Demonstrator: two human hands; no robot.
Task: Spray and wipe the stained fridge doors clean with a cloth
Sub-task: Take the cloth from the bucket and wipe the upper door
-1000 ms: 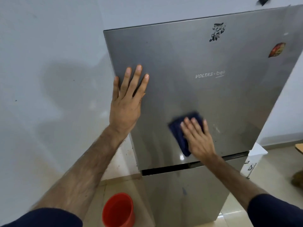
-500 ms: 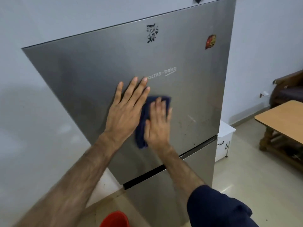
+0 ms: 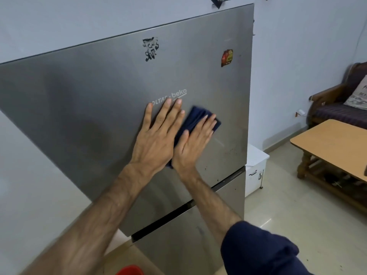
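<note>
Across the middle of the upper fridge door (image 3: 99, 108) the silver lettering "beko" can be read, preceded by "OLTAS" with its first letter hidden behind the left hand (image 3: 156, 139). A torn black sticker remnant (image 3: 150, 49) is seen in the upper centre of the door, and a red and yellow sticker (image 3: 227, 57) toward the upper right; its writing is too small to be read.

The left hand is laid flat on the door with fingers straight and spread, its grip released, the fingertips reaching the logo. The folded dark blue cloth (image 3: 198, 120) is pressed against the door by the right hand (image 3: 191, 147), whose fingers are straight and laid over it, so no clenched grip is shown. The cloth lies centre-right of the frame, just below the logo.

Compared with half a second ago, the cloth and right hand have been shifted to the right of the left hand, and the view has been turned so the door's right edge sits further right.

Dark specks remain on the door at lower right, near its right edge. The lower fridge door (image 3: 188, 247) is separated by a dark gap. Right of the fridge a white box (image 3: 255, 165) stands on the floor, with open floor before a wooden surface (image 3: 327, 143) and a sofa (image 3: 337, 108). A red bucket rim (image 3: 130, 270) shows at the bottom edge.
</note>
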